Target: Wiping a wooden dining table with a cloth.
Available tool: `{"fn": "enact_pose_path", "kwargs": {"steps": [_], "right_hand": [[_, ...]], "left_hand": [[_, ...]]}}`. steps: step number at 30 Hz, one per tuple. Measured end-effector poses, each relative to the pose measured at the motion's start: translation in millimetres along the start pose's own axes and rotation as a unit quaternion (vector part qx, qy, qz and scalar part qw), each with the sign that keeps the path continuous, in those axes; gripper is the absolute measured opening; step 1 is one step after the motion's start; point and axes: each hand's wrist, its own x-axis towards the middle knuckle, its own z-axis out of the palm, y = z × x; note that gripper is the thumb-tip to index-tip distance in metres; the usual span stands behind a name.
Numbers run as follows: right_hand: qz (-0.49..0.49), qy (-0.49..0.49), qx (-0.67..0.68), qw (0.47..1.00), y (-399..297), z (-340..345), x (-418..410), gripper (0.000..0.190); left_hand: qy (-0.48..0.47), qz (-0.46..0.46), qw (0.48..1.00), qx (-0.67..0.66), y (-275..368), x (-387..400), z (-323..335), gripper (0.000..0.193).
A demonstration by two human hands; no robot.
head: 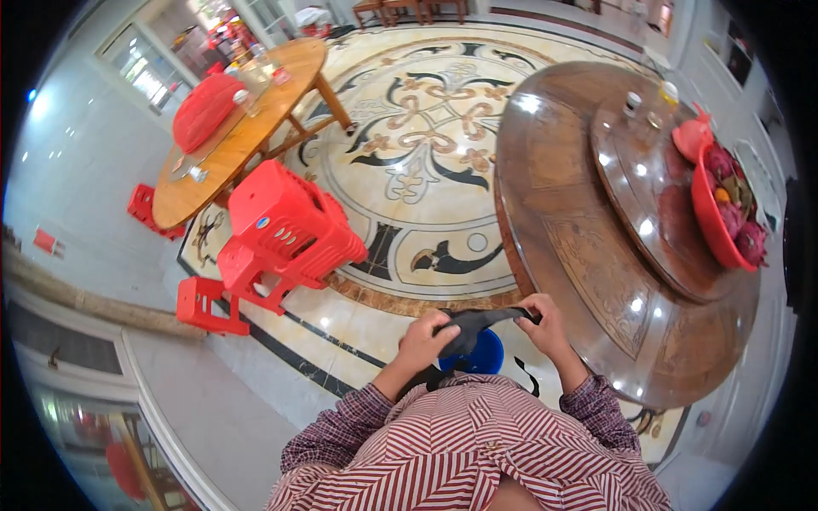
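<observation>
A piece of thin black cloth (pixel 476 324) is stretched between my two hands, in front of my striped shirt. My left hand (pixel 427 337) pinches its left end between thumb and fingers. The other end is gripped by my right hand (pixel 542 324). Below the cloth a blue plastic bucket (pixel 486 354) stands near my lap, partly hidden by the cloth; its contents cannot be made out. A thin black strip (pixel 529 375) lies or hangs to the right of the bucket.
At right stands a round carved wooden table (pixel 556 211) with bottles and a red basin (pixel 712 220) of dragon fruit. Stacked red plastic stools (pixel 287 223) are at left, by a wooden table (pixel 236 137) bearing a red cover (pixel 208 112). The floor is patterned marble.
</observation>
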Motion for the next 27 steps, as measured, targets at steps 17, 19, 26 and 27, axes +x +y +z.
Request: {"fn": "enact_pose_path", "kwargs": {"steps": [17,19,26,27], "right_hand": [[0.225,0.310,-0.329,0.863,113,5,111,0.050],[0.271,0.277,-0.384,0.838,114,24,129,0.051],[0.313,0.316,-0.446,0.777,109,44,154,0.050],[0.319,0.315,-0.449,0.773,110,43,152,0.050]], "left_hand": [[-0.101,-0.205,0.910,-0.347,-58,199,-66,0.011],[-0.129,-0.190,0.917,-0.327,-60,225,-54,0.013],[-0.183,-0.150,0.910,-0.342,-98,292,38,0.015],[-0.185,-0.161,0.908,-0.340,-96,295,51,0.014]]}}
